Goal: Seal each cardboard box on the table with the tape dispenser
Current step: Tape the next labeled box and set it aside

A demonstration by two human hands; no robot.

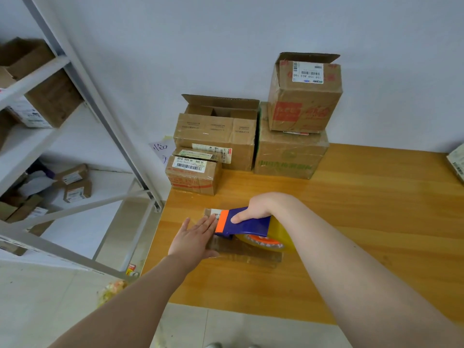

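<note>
Right fingers grip tape dispenser; left fingers press box.

Wooden table with flat box, small labelled box, open box, large box.

The scene is lit evenly and fairly brightly by soft, diffuse light whose source cannot be told. Only a faint, soft-edged shadow is cast on the desk just beneath the right grip and the tape dispenser. A mild sheen is spread over the wood to the right of that grip, and small highlights are caught on the taped box beyond it. Wide-angle distortion is marked: the shelf frame left of the left grip is rendered leaning and stretched. Detail is slightly softened throughout, most of all towards the lower corners.
</note>
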